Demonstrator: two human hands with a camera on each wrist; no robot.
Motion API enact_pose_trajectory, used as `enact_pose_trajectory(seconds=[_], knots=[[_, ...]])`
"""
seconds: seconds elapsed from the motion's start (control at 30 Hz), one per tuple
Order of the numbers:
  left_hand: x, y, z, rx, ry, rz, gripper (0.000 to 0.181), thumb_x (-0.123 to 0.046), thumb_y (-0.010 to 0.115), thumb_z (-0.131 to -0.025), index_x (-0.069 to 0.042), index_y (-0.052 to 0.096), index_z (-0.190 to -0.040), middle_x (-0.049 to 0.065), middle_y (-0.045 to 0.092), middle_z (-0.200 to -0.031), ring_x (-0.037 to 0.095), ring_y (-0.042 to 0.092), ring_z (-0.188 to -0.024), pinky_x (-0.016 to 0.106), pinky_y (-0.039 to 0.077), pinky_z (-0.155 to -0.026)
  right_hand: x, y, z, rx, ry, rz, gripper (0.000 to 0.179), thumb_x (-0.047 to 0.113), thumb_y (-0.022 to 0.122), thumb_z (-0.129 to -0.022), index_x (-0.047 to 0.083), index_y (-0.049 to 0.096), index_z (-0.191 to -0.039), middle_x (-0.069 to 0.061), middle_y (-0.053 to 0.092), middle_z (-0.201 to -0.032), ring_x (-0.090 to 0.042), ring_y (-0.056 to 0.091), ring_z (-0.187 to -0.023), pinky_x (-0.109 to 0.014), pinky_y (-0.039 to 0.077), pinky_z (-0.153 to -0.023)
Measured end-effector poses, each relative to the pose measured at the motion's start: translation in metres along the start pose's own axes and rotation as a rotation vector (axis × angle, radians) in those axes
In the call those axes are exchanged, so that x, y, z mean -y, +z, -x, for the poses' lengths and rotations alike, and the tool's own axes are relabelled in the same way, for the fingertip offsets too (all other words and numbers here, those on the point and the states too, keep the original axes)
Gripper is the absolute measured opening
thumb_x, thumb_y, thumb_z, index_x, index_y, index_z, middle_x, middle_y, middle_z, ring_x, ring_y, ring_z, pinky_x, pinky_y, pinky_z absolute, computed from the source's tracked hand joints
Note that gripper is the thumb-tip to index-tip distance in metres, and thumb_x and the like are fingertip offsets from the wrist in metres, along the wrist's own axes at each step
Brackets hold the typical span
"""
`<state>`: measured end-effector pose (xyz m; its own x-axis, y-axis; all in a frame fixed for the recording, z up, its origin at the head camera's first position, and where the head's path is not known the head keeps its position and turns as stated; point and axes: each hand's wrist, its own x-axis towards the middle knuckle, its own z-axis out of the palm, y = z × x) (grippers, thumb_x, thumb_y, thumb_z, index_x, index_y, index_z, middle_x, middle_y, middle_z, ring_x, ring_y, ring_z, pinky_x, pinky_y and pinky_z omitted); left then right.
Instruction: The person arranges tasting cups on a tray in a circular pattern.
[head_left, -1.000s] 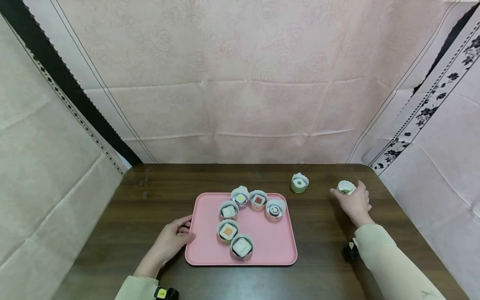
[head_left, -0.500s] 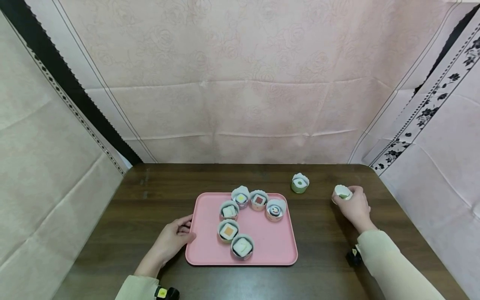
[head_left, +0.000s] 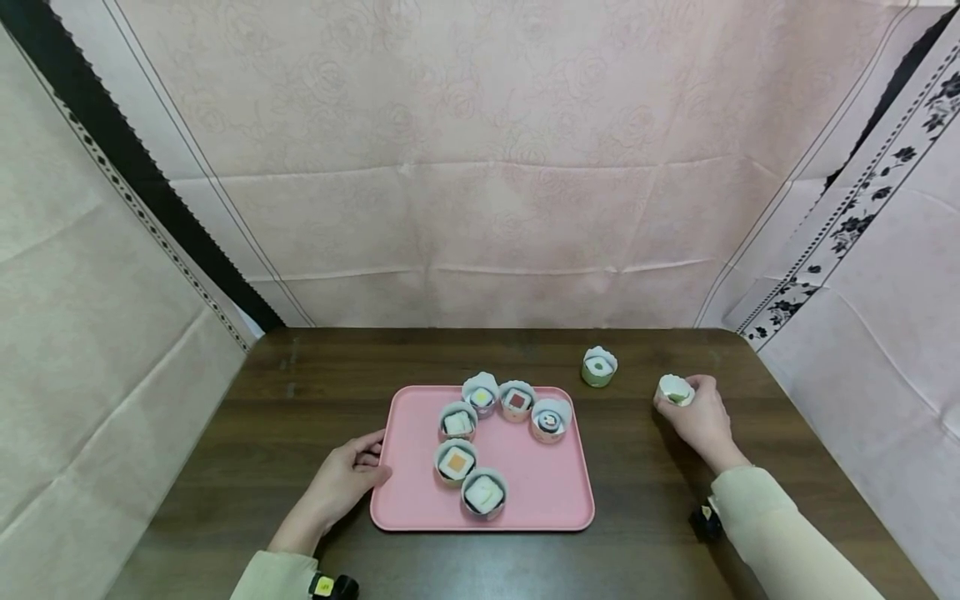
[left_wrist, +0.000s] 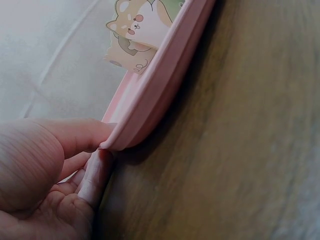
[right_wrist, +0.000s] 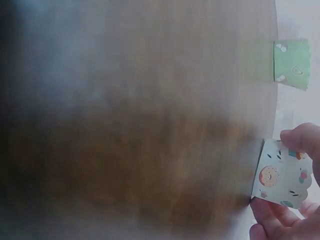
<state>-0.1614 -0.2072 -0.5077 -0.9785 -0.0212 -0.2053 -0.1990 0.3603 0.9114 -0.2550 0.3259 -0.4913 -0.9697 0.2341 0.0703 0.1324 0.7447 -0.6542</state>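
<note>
My left hand [head_left: 337, 483] pinches the left rim of a pink tray [head_left: 536, 496], thumb above and fingers below in the left wrist view. Several paper baking cups stand on the tray, among them a front cup [head_left: 483, 495] with a pale square top and another cup [head_left: 456, 463] with an orange square. Right of the tray, my right hand [head_left: 703, 421] grips a white paper baking cup [head_left: 673, 390] by its sides. The right wrist view shows a doughnut print on this cup [right_wrist: 277, 175]; whether it touches the table is unclear.
A green paper cup [head_left: 599, 367] stands on the brown wooden table [head_left: 330, 367] behind the tray's right corner. Pale cloth [head_left: 465, 217] hangs along the table's back edge, with more cloth [head_left: 870, 358] on the right side.
My right hand has carried the white baking cup leftward and a little nearer to me. The left hand and the tray stay where they were.
</note>
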Motion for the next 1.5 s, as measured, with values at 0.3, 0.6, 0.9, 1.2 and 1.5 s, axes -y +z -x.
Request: enact_pose_trajectory(seconds=[0.3,0.6,0.9,1.2,1.5], knots=[[-0.002,-0.001,0.002,0.010,0.017,0.001,0.059,-0.004,0.073,-0.084,-0.006,0.052,-0.139,0.012,0.054,-0.113,0.021,0.058,-0.092,0.030,0.052,-0.072,0.014,0.001,0.015,0.049,-0.081,-0.029,0.074,0.039,0.071,-0.087,-0.005,0.032,-0.132,-0.027,0.045,-0.123,-0.039,0.050,-0.102,-0.050,0.041,-0.081],[-0.001,-0.002,0.001,0.008,0.019,0.001,0.058,-0.004,0.072,-0.084,-0.007,0.052,-0.139,0.012,0.054,-0.114,0.021,0.058,-0.092,0.029,0.052,-0.072,0.039,0.010,0.036,0.070,-0.216,-0.065,0.068,0.035,0.075,-0.084,-0.001,0.037,-0.128,-0.023,0.051,-0.119,-0.036,0.053,-0.104,-0.050,0.041,-0.085],[0.000,-0.001,0.001,0.003,0.008,-0.009,0.058,-0.004,0.072,-0.084,-0.008,0.052,-0.138,0.010,0.054,-0.113,0.021,0.058,-0.093,0.029,0.052,-0.074,0.059,0.019,0.063,0.130,-0.297,-0.093,0.067,0.040,0.078,-0.080,0.007,0.040,-0.125,-0.015,0.053,-0.117,-0.028,0.054,-0.103,-0.046,0.043,-0.086],[-0.002,-0.001,0.002,0.008,0.016,-0.014,0.058,-0.005,0.073,-0.085,-0.007,0.052,-0.139,0.011,0.053,-0.115,0.021,0.057,-0.093,0.029,0.052,-0.073,0.073,0.028,0.083,0.178,-0.388,-0.109,0.063,0.035,0.082,-0.077,0.013,0.044,-0.121,-0.004,0.058,-0.109,-0.017,0.056,-0.094,-0.040,0.047,-0.081],[0.000,-0.001,0.000,0.005,0.020,-0.024,0.057,-0.005,0.073,-0.084,-0.007,0.053,-0.138,0.011,0.054,-0.113,0.021,0.058,-0.093,0.029,0.052,-0.073,0.084,0.034,0.096,0.245,-0.444,-0.122,0.062,0.023,0.086,-0.074,0.017,0.046,-0.120,0.003,0.057,-0.107,-0.013,0.055,-0.094,-0.037,0.048,-0.082]])
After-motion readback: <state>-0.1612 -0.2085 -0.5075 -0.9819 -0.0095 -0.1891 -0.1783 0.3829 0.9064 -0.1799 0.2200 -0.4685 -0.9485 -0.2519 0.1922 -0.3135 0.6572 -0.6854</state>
